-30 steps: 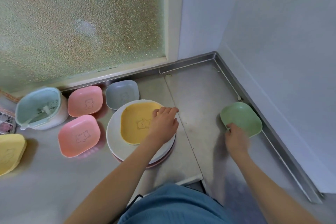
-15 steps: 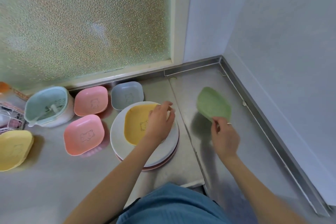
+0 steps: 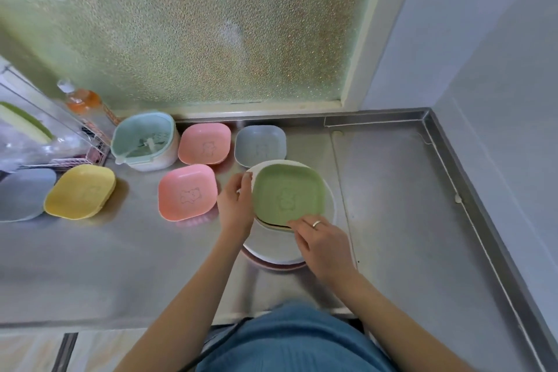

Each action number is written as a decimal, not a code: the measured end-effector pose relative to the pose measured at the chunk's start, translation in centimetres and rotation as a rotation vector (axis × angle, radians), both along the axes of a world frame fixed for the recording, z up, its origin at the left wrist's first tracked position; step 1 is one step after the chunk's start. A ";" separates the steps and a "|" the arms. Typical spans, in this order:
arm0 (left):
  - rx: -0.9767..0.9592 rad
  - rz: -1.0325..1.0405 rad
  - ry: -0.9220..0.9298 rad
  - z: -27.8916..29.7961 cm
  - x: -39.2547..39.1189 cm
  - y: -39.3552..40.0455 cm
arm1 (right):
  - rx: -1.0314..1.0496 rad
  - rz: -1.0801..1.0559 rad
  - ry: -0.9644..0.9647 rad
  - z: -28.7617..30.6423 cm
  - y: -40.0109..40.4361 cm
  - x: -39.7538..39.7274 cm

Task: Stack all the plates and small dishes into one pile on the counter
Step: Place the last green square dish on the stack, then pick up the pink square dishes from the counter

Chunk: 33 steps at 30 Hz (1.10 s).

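Green dish [image 3: 288,195], carried in from right a moment ago, now set on pile of plates [image 3: 279,254], over yellow one. Near rim pinched by right hand [image 3: 323,243]; far-left rim touched by left hand [image 3: 235,205], fingers loosely curled. Five small dishes left unstacked.

I see the pile of plates [image 3: 273,254] on the counter [image 3: 401,220], right of center, with 1 small dish [image 3: 288,195] on top. 2 dishes [image 3: 204,143] [image 3: 260,145] sit behind it, 1 [image 3: 187,192] just left. Farther left lie 2 more [image 3: 80,191] [image 3: 24,193]; a basket [image 3: 143,140] stands behind them.
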<state>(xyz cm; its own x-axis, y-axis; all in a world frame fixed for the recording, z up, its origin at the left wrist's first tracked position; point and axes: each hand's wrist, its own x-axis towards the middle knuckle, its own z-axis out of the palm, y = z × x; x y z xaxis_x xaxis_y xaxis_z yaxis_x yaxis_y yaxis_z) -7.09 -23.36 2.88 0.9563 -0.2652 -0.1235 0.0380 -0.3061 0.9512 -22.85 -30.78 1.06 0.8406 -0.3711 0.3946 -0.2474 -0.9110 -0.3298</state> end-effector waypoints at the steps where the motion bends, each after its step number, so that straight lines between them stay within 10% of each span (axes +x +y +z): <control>1: 0.010 -0.028 0.004 -0.2 -0.1 0.2 | 0.022 0.002 0.017 -0.1 0.1 0.0; 13: 0.109 -0.212 -0.132 -1.7 0.4 0.7 | 0.220 0.043 0.069 0.4 -0.9 0.9; 20: 0.027 0.084 -0.020 -2.2 2.6 2.5 | 0.330 -0.117 -0.059 3.0 -5.2 6.3; 33: 0.311 0.510 0.393 -6.7 9.2 8.3 | 0.531 -0.138 0.701 -2.0 -13.0 20.1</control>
